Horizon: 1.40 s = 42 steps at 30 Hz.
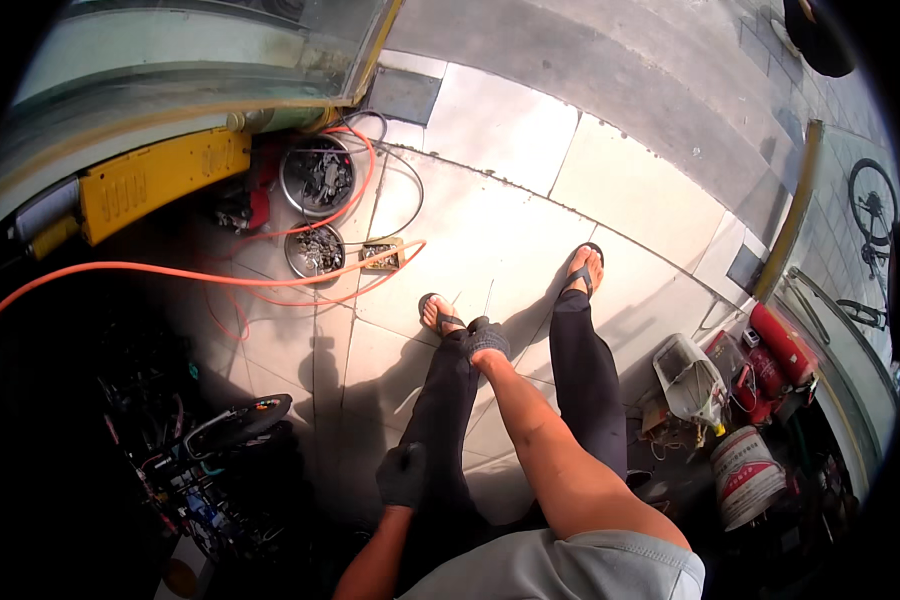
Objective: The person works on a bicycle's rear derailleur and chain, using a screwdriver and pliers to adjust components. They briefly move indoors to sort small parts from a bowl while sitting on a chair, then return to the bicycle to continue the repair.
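Both my hands wear dark grey gloves. My left hand (402, 475) is curled closed beside my left thigh, against the black trousers (440, 410); whether anything is in its fingers is hidden. My right arm reaches forward, and my right hand (487, 340) is closed at the lower part of my left trouser leg, just behind the foot. A small dark shape sticks up at its fingers, too dark to name. My feet, in black flip-flops (448, 320), stand apart on pale floor tiles (510, 240).
An orange hose (150, 266) loops across the left floor, past two metal bowls (317, 212) of small parts and a small tray (381, 253). A small wheel (240, 424) lies in shadow. At right stand a white bucket (748, 478) and red cylinders (782, 345). Glass panels flank the doorway.
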### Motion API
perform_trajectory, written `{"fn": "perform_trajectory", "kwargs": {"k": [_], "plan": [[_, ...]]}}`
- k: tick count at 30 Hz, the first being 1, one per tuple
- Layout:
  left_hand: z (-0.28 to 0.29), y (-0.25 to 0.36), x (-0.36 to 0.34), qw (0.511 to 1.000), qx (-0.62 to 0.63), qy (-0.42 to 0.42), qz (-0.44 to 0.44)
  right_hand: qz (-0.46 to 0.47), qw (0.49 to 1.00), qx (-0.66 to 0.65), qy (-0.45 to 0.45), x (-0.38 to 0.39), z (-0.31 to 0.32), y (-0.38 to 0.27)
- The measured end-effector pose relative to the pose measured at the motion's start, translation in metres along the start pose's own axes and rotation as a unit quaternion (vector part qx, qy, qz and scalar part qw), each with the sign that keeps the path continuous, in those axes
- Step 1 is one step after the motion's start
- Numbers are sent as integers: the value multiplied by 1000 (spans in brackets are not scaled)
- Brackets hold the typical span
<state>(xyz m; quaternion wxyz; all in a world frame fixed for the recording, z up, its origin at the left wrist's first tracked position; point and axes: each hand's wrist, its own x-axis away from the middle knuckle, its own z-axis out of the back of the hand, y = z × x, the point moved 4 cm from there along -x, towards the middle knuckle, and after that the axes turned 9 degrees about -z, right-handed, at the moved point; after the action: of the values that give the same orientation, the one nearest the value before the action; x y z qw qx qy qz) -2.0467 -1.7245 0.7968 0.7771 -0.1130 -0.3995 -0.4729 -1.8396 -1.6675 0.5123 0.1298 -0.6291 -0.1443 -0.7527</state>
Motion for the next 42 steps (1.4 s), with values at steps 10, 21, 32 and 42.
{"fn": "perform_trajectory", "kwargs": {"k": [10,21,32,42], "plan": [[72,287,38,956,132,-34,-260,137,972,-91,167,172,366,69],[142,531,12,918,183,1,-352,-5,942,-152,298,247,688,228],[129,803,-76,933,231,-22,-274,-224,926,-303,23,291,519,349],[53,1036,-68,906,349,-66,-229,-79,914,-318,241,182,845,297]]}}
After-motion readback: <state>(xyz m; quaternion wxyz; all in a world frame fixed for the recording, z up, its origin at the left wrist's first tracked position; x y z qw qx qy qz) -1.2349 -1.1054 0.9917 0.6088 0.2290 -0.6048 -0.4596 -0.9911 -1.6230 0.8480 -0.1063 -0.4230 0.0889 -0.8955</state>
